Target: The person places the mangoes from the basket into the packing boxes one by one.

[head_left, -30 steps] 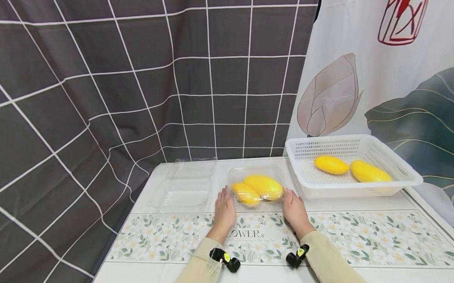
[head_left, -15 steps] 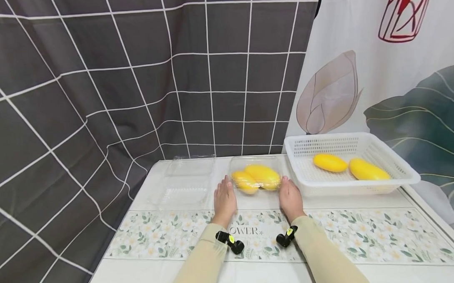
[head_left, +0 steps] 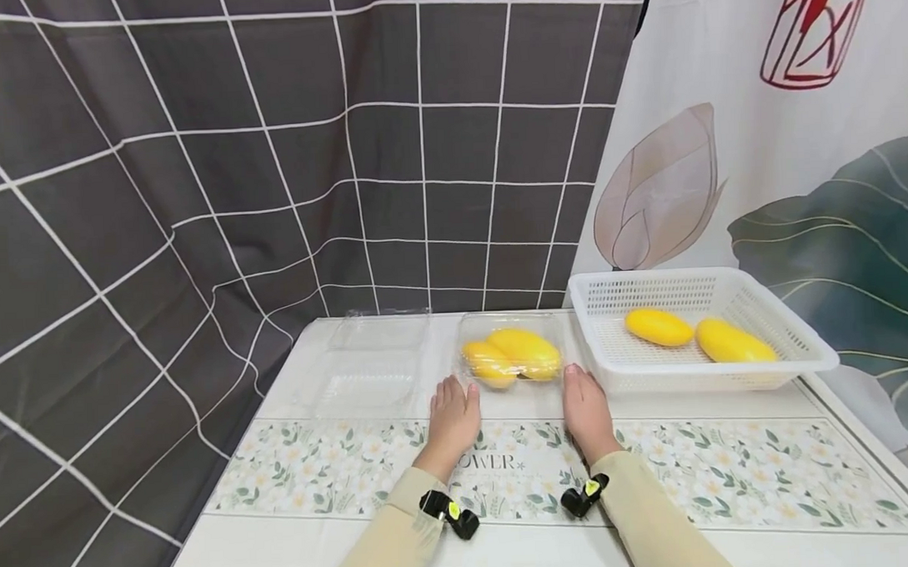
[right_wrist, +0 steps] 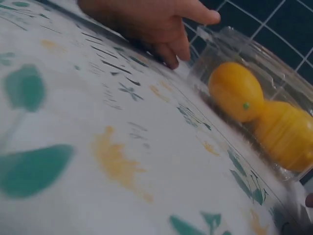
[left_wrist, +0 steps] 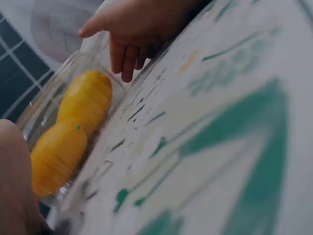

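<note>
Hands, head view: the left hand (head_left: 453, 417) and the right hand (head_left: 584, 408) lie flat on the table (head_left: 508, 532), fingers straight and relaxed, gripping nothing.
Clamshell box, head view: a clear plastic clamshell box (head_left: 512, 356) with two yellow mangoes (head_left: 512, 356) inside sits between the two hands, just past their fingertips; the left fingertips lie just beside its near left corner, the right ones at its near right corner. Whether they touch it I cannot tell.
Surroundings, head view: an empty clear box (head_left: 370, 374) stands left of the filled one. A white basket (head_left: 727, 374) to the right holds two more mangoes (head_left: 699, 333). A floral table runner (head_left: 731, 474) lies under the wrists; a grid curtain (head_left: 194, 159) hangs behind.
Left wrist view: the right hand (left_wrist: 139, 29) shows across the table, fingers extended downward beside the clear box's (left_wrist: 46, 112) end; the mangoes (left_wrist: 73, 127) lie lengthwise inside.
Right wrist view: the left hand (right_wrist: 151, 22) rests on the runner (right_wrist: 98, 147), fingers loosely straight, its fingertips just beside the box (right_wrist: 254, 98), in which the mangoes (right_wrist: 259, 107) show through the wall.
</note>
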`<state>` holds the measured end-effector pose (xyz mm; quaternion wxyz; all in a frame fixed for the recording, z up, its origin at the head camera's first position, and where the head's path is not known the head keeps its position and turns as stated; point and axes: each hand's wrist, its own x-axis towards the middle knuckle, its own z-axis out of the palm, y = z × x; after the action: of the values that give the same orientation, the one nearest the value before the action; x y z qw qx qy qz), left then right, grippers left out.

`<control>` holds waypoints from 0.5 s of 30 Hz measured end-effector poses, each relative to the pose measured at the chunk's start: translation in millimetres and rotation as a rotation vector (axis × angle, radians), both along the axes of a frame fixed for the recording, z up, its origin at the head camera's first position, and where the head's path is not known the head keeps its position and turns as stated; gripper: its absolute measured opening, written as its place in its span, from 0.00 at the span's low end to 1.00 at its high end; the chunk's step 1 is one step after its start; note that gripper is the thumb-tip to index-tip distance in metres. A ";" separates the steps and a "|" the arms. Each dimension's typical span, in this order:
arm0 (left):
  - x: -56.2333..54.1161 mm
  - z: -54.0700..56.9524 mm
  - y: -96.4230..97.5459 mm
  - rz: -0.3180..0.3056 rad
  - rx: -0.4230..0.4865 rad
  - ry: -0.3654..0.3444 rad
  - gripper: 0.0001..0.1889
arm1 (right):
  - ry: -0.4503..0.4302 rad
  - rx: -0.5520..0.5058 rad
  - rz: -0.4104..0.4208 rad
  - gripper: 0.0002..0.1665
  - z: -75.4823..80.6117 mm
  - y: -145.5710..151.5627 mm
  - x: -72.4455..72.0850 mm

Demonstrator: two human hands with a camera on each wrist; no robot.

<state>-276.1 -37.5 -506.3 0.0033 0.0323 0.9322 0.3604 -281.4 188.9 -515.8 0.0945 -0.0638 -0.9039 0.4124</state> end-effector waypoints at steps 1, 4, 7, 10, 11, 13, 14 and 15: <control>3.1 4.2 0.2 -0.012 -0.017 -0.017 0.39 | 0.002 0.017 0.001 0.45 0.4 -0.4 3.3; 11.4 21.8 -0.1 -0.054 -0.067 -0.086 0.42 | 0.013 0.033 -0.027 0.43 4.0 -4.6 15.0; 19.4 42.1 -2.5 -0.103 -0.123 -0.138 0.44 | 0.062 0.037 -0.069 0.36 8.2 -10.8 26.2; 27.9 59.9 -7.5 -0.151 -0.172 -0.147 0.45 | 0.164 0.058 -0.081 0.28 12.2 -16.6 35.5; 30.7 65.9 -9.4 -0.162 -0.179 -0.144 0.45 | 0.207 0.076 -0.067 0.25 14.8 -17.9 38.1; 35.5 77.4 -13.4 -0.187 -0.195 -0.110 0.44 | 0.299 0.118 -0.018 0.24 22.2 -19.1 41.5; 37.7 83.7 -15.5 -0.198 -0.192 -0.083 0.43 | 0.345 0.133 0.016 0.24 27.4 -18.7 42.4; 38.7 89.6 -17.8 -0.215 -0.192 -0.050 0.42 | 0.390 0.150 0.052 0.24 34.1 -18.0 42.7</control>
<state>-237.4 -55.3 -416.7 0.0681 0.1224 0.9533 0.2677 -238.8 171.0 -481.7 0.2614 0.0480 -0.8979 0.3510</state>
